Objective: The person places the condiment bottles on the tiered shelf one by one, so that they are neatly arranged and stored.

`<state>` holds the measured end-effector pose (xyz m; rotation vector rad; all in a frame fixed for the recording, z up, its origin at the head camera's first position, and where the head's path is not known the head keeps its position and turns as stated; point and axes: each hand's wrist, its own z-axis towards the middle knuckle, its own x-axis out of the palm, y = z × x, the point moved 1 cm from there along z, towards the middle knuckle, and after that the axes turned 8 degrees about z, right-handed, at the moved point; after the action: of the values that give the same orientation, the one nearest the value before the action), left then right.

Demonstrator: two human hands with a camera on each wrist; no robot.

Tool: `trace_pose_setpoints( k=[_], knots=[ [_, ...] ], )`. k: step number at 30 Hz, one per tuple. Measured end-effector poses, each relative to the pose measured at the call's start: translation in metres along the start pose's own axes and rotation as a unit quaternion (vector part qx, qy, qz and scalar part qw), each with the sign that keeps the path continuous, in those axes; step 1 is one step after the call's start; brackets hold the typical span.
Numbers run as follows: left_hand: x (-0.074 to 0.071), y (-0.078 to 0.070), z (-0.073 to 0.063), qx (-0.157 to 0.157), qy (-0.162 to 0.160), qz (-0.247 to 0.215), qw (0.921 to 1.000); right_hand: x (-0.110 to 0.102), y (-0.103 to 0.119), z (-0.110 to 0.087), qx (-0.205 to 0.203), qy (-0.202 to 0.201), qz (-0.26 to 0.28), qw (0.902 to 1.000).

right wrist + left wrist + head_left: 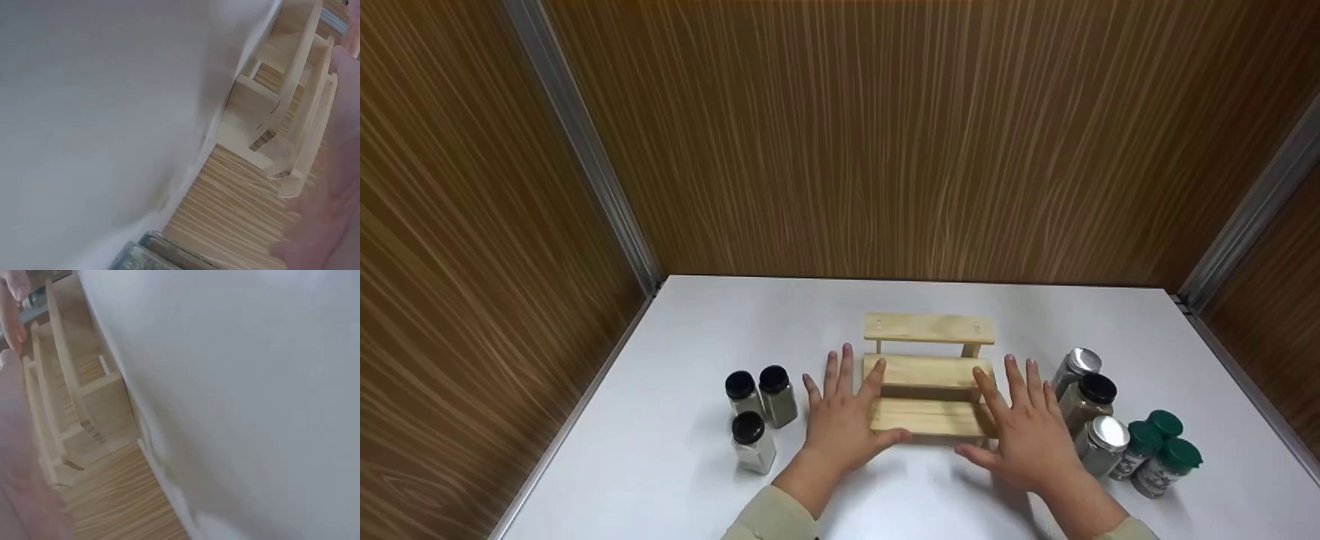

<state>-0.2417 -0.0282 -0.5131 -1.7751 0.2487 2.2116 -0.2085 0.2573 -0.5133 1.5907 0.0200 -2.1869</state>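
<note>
A small three-step wooden rack (930, 416) stands on the white table, its steps rising toward the back. My left hand (840, 427) is spread at the rack's left side, fingers straight and palm down. At the right side my right hand (1030, 435) is spread in the same way. Neither hand grips anything; whether the fingertips touch the rack I cannot tell. Seen low from the side, the rack (67, 382) shows its tiers beside the left hand (25, 455) in the left wrist view. The right wrist view has the rack (281, 101) beside the right hand (332, 191).
Left of the rack, three black-capped jars (754, 442) stand together. On the right are two silver-lidded jars (1102, 446), a black-capped jar (1087, 401) and three green-capped jars (1166, 469). Wood-grain panels (900, 142) enclose the white table (660, 420) at the back and sides.
</note>
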Motion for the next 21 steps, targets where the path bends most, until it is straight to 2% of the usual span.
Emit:
trace_pose_setpoints(
  k=[7, 12, 15, 21],
  knots=[
    [-0.009, 0.007, -0.004, -0.004, -0.009, -0.081, 0.9966, -0.011, 0.005, -0.004, -0.014, -0.045, 0.003, 0.9989],
    [-0.01, 0.006, -0.006, -0.006, -0.027, -0.119, 0.9925, -0.021, 0.006, -0.01, 0.0, -0.074, 0.007, 0.9972],
    [-0.011, 0.006, -0.007, -0.014, -0.028, -0.158, 0.987, -0.028, 0.004, -0.013, 0.013, -0.093, 0.015, 0.9955],
    [-0.01, 0.01, -0.01, -0.049, -0.004, -0.237, 0.9703, -0.043, 0.0, -0.02, 0.048, -0.111, 0.03, 0.9922]
  ],
)
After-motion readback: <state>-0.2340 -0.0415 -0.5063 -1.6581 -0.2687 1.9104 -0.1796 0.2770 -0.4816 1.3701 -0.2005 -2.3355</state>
